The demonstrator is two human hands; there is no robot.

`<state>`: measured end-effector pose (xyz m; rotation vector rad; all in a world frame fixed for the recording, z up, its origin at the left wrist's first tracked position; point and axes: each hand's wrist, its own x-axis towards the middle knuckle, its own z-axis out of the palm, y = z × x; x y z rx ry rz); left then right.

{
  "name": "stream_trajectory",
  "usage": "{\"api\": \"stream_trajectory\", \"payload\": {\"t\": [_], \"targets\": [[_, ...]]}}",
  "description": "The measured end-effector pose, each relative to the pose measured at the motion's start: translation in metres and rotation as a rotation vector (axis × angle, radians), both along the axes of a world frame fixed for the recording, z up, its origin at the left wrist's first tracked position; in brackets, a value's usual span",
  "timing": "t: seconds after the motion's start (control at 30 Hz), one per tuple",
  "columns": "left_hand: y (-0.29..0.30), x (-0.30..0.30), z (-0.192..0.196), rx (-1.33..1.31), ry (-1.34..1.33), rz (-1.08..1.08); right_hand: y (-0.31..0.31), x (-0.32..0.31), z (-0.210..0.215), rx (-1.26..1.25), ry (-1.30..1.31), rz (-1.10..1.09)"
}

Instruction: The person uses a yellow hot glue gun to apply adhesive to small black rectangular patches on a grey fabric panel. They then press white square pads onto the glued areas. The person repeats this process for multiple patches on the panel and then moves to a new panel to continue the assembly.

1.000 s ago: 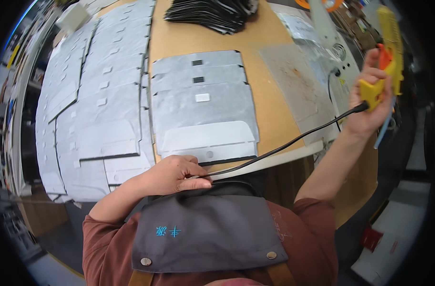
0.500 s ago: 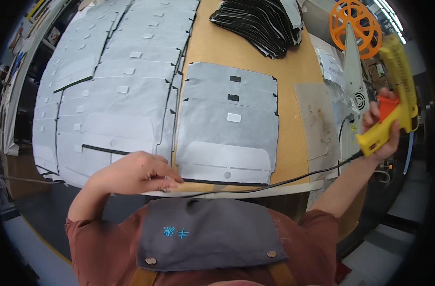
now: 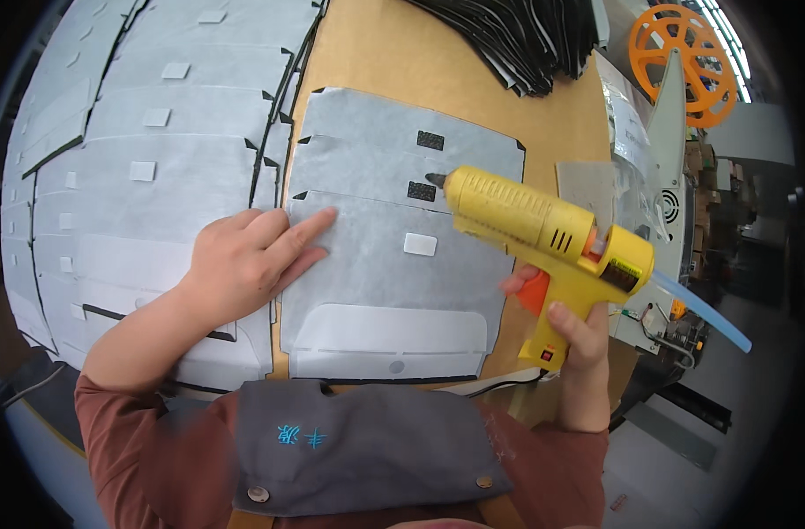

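The right hand is clamped around the handle of the yellow glue gun, with a finger at the orange trigger. Compared with the earlier frames, the glue gun is moved from beyond the right side of the table to above the grey sheet. The nozzle points left, between the upper dark patch and the lower dark patch; contact with the sheet cannot be determined. A blue glue stick projects from the rear.

The left hand is moved from the front edge of the table to the left edge of the sheet. It is empty, thumb and index finger apart, with the index finger extended over the sheet.

Edges and clearance: a narrow strip of table separates the sheet from the overlapping sheets at left. The front edge of the sheet lies near the front edge of the table. Bare table extends between the sheet's far edge and the black stack. At right, the glue gun spans the bare strip beside the sheet.
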<state>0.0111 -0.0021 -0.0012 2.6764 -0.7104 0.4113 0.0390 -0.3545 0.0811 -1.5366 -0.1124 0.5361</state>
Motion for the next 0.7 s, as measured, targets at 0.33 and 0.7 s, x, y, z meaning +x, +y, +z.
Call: {"api": "stream_trajectory", "payload": {"t": [0.33,0.7], "targets": [[0.0026,0.0028,-0.0014,-0.015,0.024,-0.002,0.0002,-0.0021,-0.0065,-0.051,0.066,0.045],[0.0036,0.0028,-0.0017,-0.015,0.062,-0.01,0.0004,0.0003,-0.0107,-0.064,0.071,0.047]]}}
